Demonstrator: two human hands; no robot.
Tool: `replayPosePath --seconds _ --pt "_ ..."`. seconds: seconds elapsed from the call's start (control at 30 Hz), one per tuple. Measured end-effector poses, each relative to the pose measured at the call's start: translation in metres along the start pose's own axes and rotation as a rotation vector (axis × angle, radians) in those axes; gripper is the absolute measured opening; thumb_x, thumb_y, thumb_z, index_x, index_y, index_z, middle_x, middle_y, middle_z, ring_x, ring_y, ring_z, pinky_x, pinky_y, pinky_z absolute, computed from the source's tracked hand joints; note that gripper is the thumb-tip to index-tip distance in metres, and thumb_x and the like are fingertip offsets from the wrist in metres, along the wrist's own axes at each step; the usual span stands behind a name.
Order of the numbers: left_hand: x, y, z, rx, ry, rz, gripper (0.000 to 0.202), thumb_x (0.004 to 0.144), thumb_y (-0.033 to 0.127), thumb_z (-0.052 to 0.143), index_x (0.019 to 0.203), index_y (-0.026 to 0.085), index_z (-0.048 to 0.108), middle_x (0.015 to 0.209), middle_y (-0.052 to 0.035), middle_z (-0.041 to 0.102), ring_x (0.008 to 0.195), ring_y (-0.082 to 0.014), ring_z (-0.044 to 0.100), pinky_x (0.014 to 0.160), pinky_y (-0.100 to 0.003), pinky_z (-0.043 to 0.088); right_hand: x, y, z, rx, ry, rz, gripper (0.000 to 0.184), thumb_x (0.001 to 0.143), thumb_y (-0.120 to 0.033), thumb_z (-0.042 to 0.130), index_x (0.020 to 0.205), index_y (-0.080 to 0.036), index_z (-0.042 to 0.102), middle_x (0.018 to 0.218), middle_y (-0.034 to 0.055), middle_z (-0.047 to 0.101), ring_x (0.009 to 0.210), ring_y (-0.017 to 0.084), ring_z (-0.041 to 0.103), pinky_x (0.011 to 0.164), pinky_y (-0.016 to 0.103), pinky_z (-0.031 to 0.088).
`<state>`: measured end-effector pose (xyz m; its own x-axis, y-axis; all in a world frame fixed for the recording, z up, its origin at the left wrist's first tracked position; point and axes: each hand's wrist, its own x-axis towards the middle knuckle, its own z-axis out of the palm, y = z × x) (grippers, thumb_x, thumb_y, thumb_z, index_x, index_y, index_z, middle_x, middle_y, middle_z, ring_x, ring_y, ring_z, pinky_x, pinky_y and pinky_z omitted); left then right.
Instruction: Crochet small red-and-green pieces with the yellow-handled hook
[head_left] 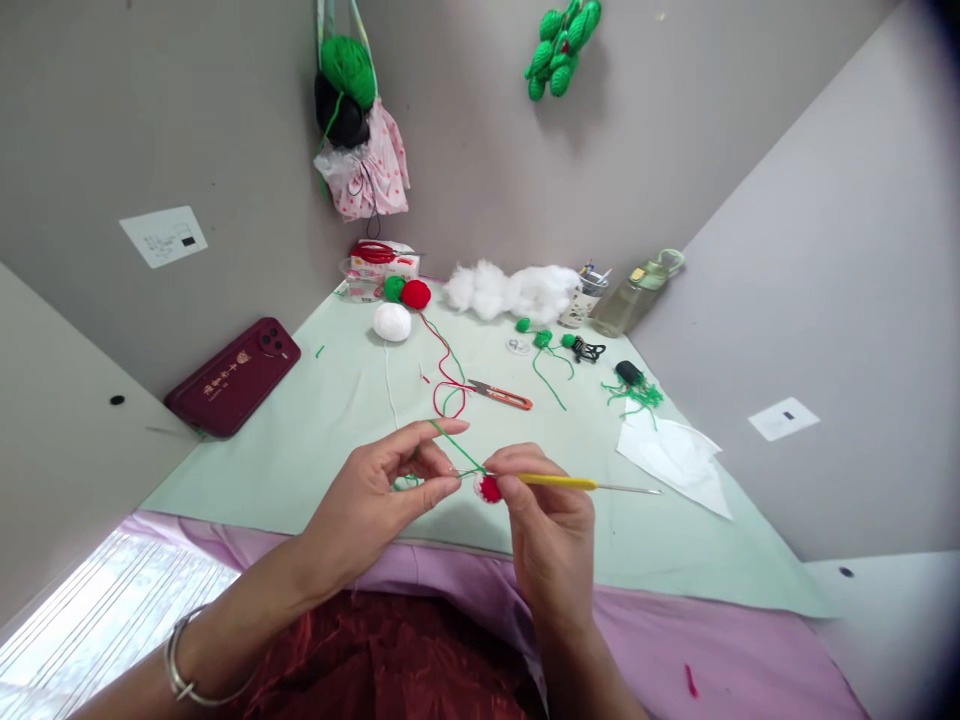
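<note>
My right hand (pixel 551 515) is closed round a crochet hook with a yellow handle (pixel 559 481); a bare metal tip sticks out to the right. At its fingertips sits a small red and white crocheted piece (pixel 490 488). Green yarn (pixel 459 444) runs from that piece up over the raised index finger of my left hand (pixel 382 485). The left thumb and middle finger pinch close to the piece, on the green yarn; exactly what lies between them is partly hidden. A small loop of green yarn hangs behind the left fingers.
Orange thread snips (pixel 501 394) lie ahead of my hands. Behind are a white yarn ball (pixel 391 322), a red yarn ball (pixel 416 294), white stuffing (pixel 514 292) and a bottle (pixel 637 295). A dark red phone (pixel 234 378) leans at left; white paper (pixel 671 460) lies right.
</note>
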<state>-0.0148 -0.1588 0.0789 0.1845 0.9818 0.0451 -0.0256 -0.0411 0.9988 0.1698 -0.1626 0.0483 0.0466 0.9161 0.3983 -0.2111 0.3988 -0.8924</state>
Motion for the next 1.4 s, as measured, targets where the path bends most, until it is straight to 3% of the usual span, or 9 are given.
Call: replayPosePath --seconds 0.17,0.7,0.87,1.07,1.17,1.27,1.4 --pt "-0.0002 0.0029 -0.0002 0.038 0.050 0.002 0.037 0.085 0.027 0.078 0.122 0.025 0.076 0.078 0.0038 0.070 0.081 -0.0154 0.067 0.085 -0.032 0.053 -0.0023 0.0001 0.0000 -0.020 0.036 -0.001 0.013 0.096 -0.020 0.073 0.094 -0.029 0.081 0.091 0.0010 0.073 0.087 0.015 0.065 0.073 0.028 0.052" --pt "-0.0014 0.0051 -0.0031 0.088 0.027 0.031 0.023 0.092 0.029 0.073 0.115 0.026 0.073 0.081 0.0040 0.069 0.083 -0.0150 0.066 0.087 -0.032 0.053 0.0033 -0.0036 0.0069 0.065 0.078 0.102 0.007 0.089 -0.032 0.081 0.086 -0.026 0.081 0.082 0.0015 0.072 0.079 0.016 0.064 0.071 0.029 0.050" --pt "-0.0034 0.0073 -0.0029 0.065 0.027 0.034 0.017 0.092 0.028 0.074 0.108 0.024 0.073 0.080 0.0032 0.069 0.081 -0.0154 0.066 0.086 -0.032 0.054 0.0038 -0.0043 0.0077 0.071 0.072 0.092 0.007 0.089 -0.031 0.081 0.085 -0.025 0.081 0.082 0.0014 0.072 0.078 0.015 0.064 0.070 0.029 0.051" --pt "-0.0026 0.0057 -0.0029 -0.051 -0.022 0.005 0.018 0.094 0.028 0.073 0.112 0.025 0.073 0.084 0.0028 0.067 0.082 -0.0158 0.071 0.081 -0.031 0.058 0.0052 -0.0031 0.0094 0.153 0.070 0.128 0.008 0.087 -0.032 0.083 0.084 -0.025 0.081 0.080 0.0012 0.072 0.075 0.015 0.064 0.068 0.028 0.051" --pt "-0.0008 0.0051 -0.0049 -0.085 -0.061 0.019 0.020 0.096 0.029 0.072 0.115 0.025 0.073 0.082 0.0036 0.065 0.074 -0.0134 0.068 0.075 -0.029 0.058 0.0051 -0.0022 0.0090 0.196 0.022 0.135 0.005 0.088 -0.030 0.082 0.086 -0.026 0.081 0.080 0.0004 0.072 0.073 0.013 0.064 0.067 0.026 0.052" --pt "-0.0003 0.0058 -0.0056 -0.030 -0.032 0.070 0.022 0.097 0.027 0.070 0.118 0.026 0.075 0.083 0.0035 0.063 0.072 -0.0120 0.062 0.073 -0.027 0.055 0.0032 -0.0035 0.0076 0.136 -0.036 0.088 0.005 0.093 -0.026 0.078 0.089 -0.027 0.081 0.083 0.0002 0.072 0.074 0.013 0.066 0.067 0.026 0.054" --pt "-0.0037 0.0035 0.0010 0.023 0.056 0.123 0.022 0.095 0.024 0.071 0.117 0.027 0.078 0.089 0.0014 0.064 0.086 -0.0140 0.061 0.084 -0.027 0.052 -0.0047 -0.0078 0.0084 -0.153 0.010 -0.130 0.021 0.098 -0.013 0.068 0.098 -0.029 0.081 0.088 0.0019 0.073 0.080 0.015 0.068 0.068 0.029 0.057"
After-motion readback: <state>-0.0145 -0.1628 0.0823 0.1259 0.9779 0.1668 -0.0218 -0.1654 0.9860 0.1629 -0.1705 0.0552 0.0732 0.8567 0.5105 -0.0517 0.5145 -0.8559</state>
